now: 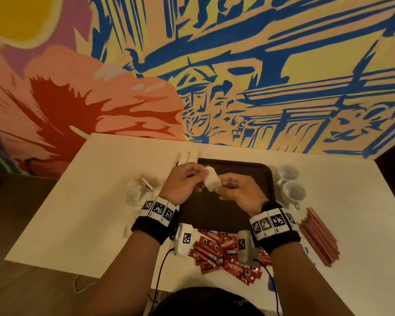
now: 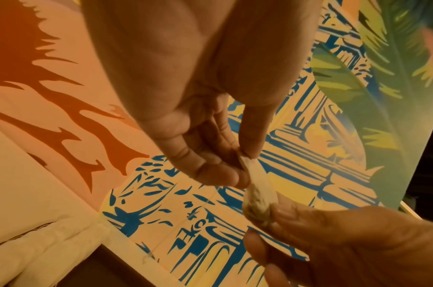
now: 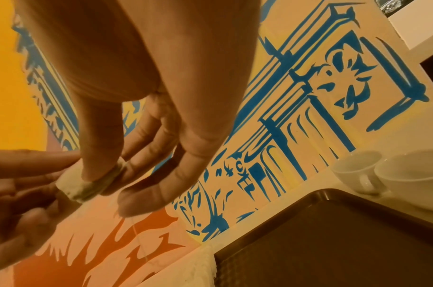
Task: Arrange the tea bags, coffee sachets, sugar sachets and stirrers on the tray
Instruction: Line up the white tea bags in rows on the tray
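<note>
- Left hand (image 1: 182, 181) and right hand (image 1: 235, 189) hold 1 tea bag (image 1: 211, 181) between them, raised above the dark tray (image 1: 255, 169) at the desk's (image 1: 82, 213) centre.
- Left grip: thumb and fingers pinch the bag's upper end (image 2: 247, 161); right grip: thumb and fingers (image 3: 97, 169) pinch its lower end.
- Loose tea bags (image 1: 138, 189) lie on the desk at 9 o'clock of the tray.
- Red coffee sachets (image 1: 219, 249) are heaped at 6 o'clock, just beside the tray's near edge.
- Reddish stirrers (image 1: 318, 238) lie bundled at 4 o'clock.
- 2 white cups (image 1: 291, 183) stand touching at 3 o'clock.
- White sachets (image 1: 187, 157) sit at 11 o'clock, by the tray's far corner.
- A painted mural (image 1: 237, 65) fills the wall behind.
</note>
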Available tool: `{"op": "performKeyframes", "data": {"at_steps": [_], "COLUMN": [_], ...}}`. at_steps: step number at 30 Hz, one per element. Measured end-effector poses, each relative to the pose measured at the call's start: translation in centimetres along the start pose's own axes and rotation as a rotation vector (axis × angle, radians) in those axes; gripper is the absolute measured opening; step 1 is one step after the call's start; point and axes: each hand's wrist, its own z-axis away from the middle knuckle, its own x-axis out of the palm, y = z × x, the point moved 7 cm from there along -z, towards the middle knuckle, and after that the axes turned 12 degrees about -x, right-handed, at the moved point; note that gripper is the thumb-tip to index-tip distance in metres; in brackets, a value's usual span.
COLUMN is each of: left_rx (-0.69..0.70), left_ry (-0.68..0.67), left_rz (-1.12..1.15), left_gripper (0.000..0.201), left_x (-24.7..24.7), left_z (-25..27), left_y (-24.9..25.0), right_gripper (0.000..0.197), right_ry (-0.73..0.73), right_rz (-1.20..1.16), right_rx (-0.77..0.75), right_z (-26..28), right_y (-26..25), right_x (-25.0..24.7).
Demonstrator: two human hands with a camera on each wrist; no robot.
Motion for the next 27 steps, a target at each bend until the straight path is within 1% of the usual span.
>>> {"op": "performKeyframes", "data": {"at_steps": [3,6,9,15,17,19,21,24,27], "left_rx": [0.022,0.048,0.067,0.048,0.045,0.043,0.049,0.038,0.02], "left_ry": [0.018,0.016,0.028,0.054,0.055,0.061,0.083,0.085,0.117], "left_rz": [0.022,-0.006,-0.027,-0.065,-0.07,-0.042,-0.023,-0.061,-0.154], "left_gripper": [0.005,0.005,0.011,0.01,0.007,0.006,0.005,0.004,0.004], "left_x": [0.2,0.6,0.7,0.9,0.8,0.5,0.0,-0.8,-2.5], "left_z": [1.5,3.1,4.6,7.0,7.5,7.7,7.5,6.3,4.3], "left_y": [0.8,1.3,1.6,0.4,0.0,-0.3,-0.4,-0.9,-1.8], "right_gripper": [0.023,0.02,0.016,0.016,0.012,0.012,0.013,0.014,0.021], "right_ry": [-0.056,-0.107,-0.105,-0.131,-0.1,-0.049,-0.03,-0.064,-0.13], "right_rz": [-0.026,-0.059,-0.036,0.026,0.062,0.074,0.075,0.081,0.127], "right_rx": [-0.025,-0.019,-0.027,-0.039,-0.056,-0.073,-0.076,-0.057,0.023], "right_z": [0.9,1.7,2.3,3.7,3.9,4.0,3.8,3.2,3.5], "right_y": [-0.9,-1.8,-2.1,-1.3,-1.2,-1.1,-1.0,-0.8,0.9], "right_x": [0.0,0.4,0.8,1.8,1.9,2.0,2.1,2.5,2.3]}}
